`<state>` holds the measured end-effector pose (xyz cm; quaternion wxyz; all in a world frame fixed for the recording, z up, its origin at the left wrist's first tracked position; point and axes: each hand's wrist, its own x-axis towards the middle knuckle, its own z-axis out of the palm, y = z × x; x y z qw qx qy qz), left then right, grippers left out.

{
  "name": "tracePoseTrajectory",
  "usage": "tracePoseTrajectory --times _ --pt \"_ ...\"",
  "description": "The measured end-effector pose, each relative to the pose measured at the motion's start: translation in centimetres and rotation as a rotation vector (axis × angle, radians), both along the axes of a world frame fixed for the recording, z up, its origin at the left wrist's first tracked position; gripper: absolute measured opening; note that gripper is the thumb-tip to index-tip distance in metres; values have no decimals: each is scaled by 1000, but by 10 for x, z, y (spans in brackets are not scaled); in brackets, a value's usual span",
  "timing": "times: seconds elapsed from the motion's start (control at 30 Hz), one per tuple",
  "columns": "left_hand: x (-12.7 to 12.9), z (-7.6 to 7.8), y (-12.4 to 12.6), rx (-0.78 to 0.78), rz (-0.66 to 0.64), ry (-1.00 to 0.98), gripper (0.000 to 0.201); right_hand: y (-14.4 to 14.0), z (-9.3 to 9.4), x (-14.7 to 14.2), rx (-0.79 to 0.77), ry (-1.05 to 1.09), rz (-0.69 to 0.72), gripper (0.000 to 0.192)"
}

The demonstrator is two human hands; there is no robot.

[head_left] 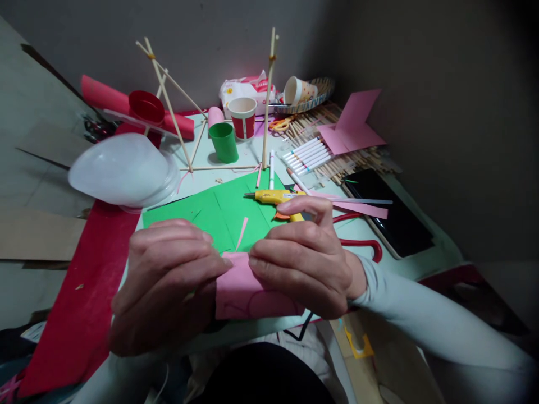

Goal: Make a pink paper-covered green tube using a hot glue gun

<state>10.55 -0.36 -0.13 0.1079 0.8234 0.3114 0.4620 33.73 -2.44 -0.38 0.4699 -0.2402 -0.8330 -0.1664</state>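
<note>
Folding the pink paper piece (pixel 248 292) | you pinch it from both sides, left hand (pixel 164 280) and right hand (pixel 305 258) both closed on its top edge | it sits just in front of the green sheet (pixel 214 210), glue gun (pixel 275 196) beyond | next move likely calls for keeping the edges aligned while pressing the crease.

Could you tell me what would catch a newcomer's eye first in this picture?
Front and centre, the left hand and right hand pinch a piece of pink paper between them. Just behind lies a green paper sheet with a yellow glue gun on it. Further back, a frame of wooden sticks rises over a green cup.
</note>
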Motion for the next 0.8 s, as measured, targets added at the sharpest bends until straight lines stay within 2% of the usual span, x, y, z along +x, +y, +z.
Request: tracePoseTrajectory --times 0.1,0.2,0.33,0.47,0.6,0.7,0.8 --pt "6 1 3 43 4 -35 9 -1 2 5 -6 -26 -7 40" --pt "11 2 4 95 -2 -52 21 -2 5 8 -9 -38 -32 37" --pt "11 2 2 105 -50 -39 15 -2 6 6 -48 -45 -31 37" --pt "0 2 6 140 -116 70 13 2 3 5 -130 -24 -73 32" --pt "-9 2 10 104 -76 73 11 6 -2 5 -78 -46 -29 24" --pt "-6 1 10 80 -122 97 11 8 -5 4 -112 -9 5 22" --pt "4 1 8 67 -57 -19 16 11 -7 3 -191 48 68 22"
